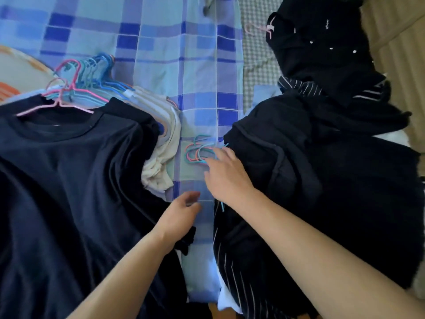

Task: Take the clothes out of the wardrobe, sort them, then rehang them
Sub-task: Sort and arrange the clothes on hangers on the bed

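1. Two bare forearms reach in from the bottom edge, over a bed with a blue checked sheet (161,42).
2. Left hand (181,211) hovers above the strip of sheet between two clothes piles, fingers loosely curled, holding nothing; its wrist lies at the edge of the dark T-shirt.
3. Right hand (226,174) rests at the left edge of the black pile, fingers spread and fairly straight, fingertips touching the bunch of hanger hooks (199,150). Whether any finger is hooked round a wire cannot be told.
4. Those hooks, teal, pink and orange, stick out from under the black pile onto the sheet.
5. On the left lies a dark T-shirt (69,169) on a pink hanger (57,100), topmost of a stack; beneath it show white shirts (163,143), and a fan of blue, teal and pink hangers (96,72).
6. On the right sits a black pile of clothes (322,157), with a striped garment (232,272) at its near edge.
7. Farther back on the right lies another black garment (322,38) with small white dots, on a pale pink hanger (257,27).
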A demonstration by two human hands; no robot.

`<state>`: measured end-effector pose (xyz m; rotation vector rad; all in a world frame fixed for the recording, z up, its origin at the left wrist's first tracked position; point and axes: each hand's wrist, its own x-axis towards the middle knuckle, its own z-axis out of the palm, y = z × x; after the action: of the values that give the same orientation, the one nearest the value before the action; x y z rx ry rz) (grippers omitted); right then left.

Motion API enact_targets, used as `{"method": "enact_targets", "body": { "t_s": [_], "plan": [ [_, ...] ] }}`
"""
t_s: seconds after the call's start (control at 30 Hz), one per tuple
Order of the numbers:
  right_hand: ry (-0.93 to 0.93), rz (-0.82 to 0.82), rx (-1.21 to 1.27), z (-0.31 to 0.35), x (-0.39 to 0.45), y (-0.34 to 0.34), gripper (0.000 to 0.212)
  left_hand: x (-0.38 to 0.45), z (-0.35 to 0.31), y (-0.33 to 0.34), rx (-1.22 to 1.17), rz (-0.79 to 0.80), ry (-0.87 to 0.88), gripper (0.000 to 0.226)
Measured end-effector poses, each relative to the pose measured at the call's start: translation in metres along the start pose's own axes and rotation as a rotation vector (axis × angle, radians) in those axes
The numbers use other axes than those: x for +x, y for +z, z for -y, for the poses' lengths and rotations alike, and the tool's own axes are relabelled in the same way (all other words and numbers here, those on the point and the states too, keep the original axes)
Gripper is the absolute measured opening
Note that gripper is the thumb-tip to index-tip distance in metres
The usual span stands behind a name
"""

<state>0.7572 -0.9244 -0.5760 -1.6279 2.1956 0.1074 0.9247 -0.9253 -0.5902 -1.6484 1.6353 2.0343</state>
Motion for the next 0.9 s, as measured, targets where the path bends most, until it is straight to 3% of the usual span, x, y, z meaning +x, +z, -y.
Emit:
{"method": "enact_targets", "body": {
  "t_s": [0.07,0.13,0.27,0.43,0.5,0.57,0.63,0.7,0.8,0.9],
  "plan": [
    [-0.031,-0.175,-0.055,-0.022,-0.053,0.001,0.036,-0.011,0.001,0.032,-0.184,0.097,-0.053,0.04],
    [-0.01,-0.121,-0.094,-0.054,-0.1,0.007,0.042,-0.017,0.0,0.068,-0.283,0.2,-0.088,0.043],
    [-0.015,0.095,-0.131,-0.096,-0.132,0.026,0.055,-0.011,-0.001,0.108,0.131,0.039,-0.135,0.075],
    [0.178,-0.168,-0.021,-0.043,-0.106,0.031,0.029,-0.004,0.002,0.097,0.221,0.11,-0.072,0.068],
    [0.234,-0.161,0.003,-0.018,-0.097,0.042,0.028,-0.007,0.011,0.083,0.237,0.2,0.014,0.05],
    [0.288,-0.125,0.014,-0.004,-0.088,0.051,0.024,-0.023,0.021,0.071,0.183,0.302,-0.009,0.044],
    [0.329,-0.072,0.011,0.003,-0.08,0.051,0.02,-0.044,0.033,0.063,0.1,0.283,-0.05,0.052],
    [0.357,-0.081,0.105,0.007,-0.079,0.042,0.016,-0.068,0.038,0.052,-0.013,0.17,-0.106,0.047],
    [0.382,-0.305,0.326,-0.008,-0.113,0.003,0.009,-0.106,0.034,0.034,-0.141,0.081,-0.17,0.034],
    [0.586,-0.589,0.539,-0.061,-0.187,-0.059,0.014,-0.143,0.011,0.024,-0.174,0.097,-0.147,0.025]
  ]
}}
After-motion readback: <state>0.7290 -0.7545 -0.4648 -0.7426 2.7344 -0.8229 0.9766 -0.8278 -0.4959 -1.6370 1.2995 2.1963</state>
